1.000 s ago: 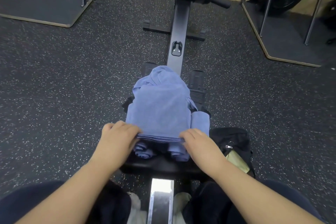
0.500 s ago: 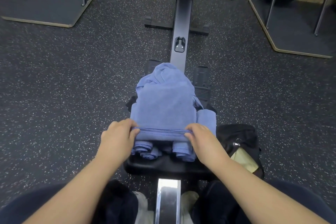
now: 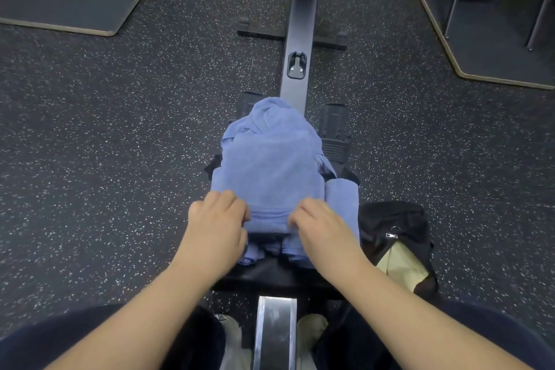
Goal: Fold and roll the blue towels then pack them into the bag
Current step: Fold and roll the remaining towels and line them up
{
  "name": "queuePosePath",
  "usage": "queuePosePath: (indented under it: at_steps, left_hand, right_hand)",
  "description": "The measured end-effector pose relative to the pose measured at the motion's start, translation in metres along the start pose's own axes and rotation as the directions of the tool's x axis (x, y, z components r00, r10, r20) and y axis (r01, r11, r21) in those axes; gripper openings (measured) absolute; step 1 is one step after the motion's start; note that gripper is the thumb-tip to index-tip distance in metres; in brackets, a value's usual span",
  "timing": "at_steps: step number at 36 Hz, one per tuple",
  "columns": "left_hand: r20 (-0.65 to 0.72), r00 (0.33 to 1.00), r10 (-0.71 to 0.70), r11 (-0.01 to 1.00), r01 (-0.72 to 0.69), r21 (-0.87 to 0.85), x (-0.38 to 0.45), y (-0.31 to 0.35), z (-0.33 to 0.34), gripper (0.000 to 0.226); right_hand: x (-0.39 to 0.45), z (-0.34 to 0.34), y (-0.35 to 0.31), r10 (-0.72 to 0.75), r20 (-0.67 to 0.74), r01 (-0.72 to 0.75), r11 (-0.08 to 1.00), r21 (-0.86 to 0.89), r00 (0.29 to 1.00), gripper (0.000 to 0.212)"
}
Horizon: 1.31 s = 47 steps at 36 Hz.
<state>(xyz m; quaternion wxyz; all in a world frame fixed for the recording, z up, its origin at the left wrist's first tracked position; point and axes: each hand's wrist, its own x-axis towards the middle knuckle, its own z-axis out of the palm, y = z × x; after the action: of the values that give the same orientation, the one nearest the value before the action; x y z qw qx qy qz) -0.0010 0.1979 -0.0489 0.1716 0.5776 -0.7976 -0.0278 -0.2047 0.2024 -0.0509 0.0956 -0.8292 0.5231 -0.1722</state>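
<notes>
Towels are the job, and the largest thing in view is the rowing machine (image 3: 295,39), its rail running ahead of both hands, its seat (image 3: 270,275) under them. A folded blue towel (image 3: 270,168) lies spread on the seat, just beyond the knuckles. The black bag (image 3: 396,237) sits open on the floor, just outside the right hand (image 3: 322,228). A finished roll (image 3: 342,198) lies beside that hand. The left hand (image 3: 217,227) and the right both curl over the towel's near hem, pinching it. Rolling seems to be starting; next calls for even turns away from the body.
</notes>
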Motion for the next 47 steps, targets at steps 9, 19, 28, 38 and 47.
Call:
queuePosePath:
  at_steps: [9, 19, 28, 38, 47]
  left_hand:
    - [0.112, 0.994, -0.012, 0.997, 0.004, 0.072, 0.001, -0.001, 0.003, 0.052]
    - [0.04, 0.999, 0.015, 0.99, -0.02, 0.141, 0.006, -0.007, 0.006, 0.027]
    - [-0.018, 0.998, -0.064, 0.996, 0.065, 0.062, 0.012, -0.008, 0.003, 0.03]
    - [0.096, 0.982, -0.161, 0.986, 0.165, -0.036, 0.02, -0.014, -0.006, 0.039]
    - [0.146, 0.94, -0.309, 0.942, 0.323, -0.085, 0.031, -0.008, -0.005, 0.01]
  right_hand:
    - [0.005, 0.0, -0.001, 0.03, 0.035, -0.032, 0.997, 0.063, 0.999, 0.019]
    - [0.009, -0.004, 0.002, 0.037, 0.08, -0.041, 0.998, 0.047, 0.996, 0.034]
    - [0.014, -0.009, 0.004, 0.037, 0.047, -0.041, 0.996, 0.073, 0.998, 0.017]
    - [0.028, -0.029, 0.001, 0.08, 0.133, -0.083, 0.996, 0.025, 0.988, 0.016]
    - [0.04, -0.032, 0.004, 0.205, 0.288, -0.232, 0.971, 0.063, 0.935, 0.019]
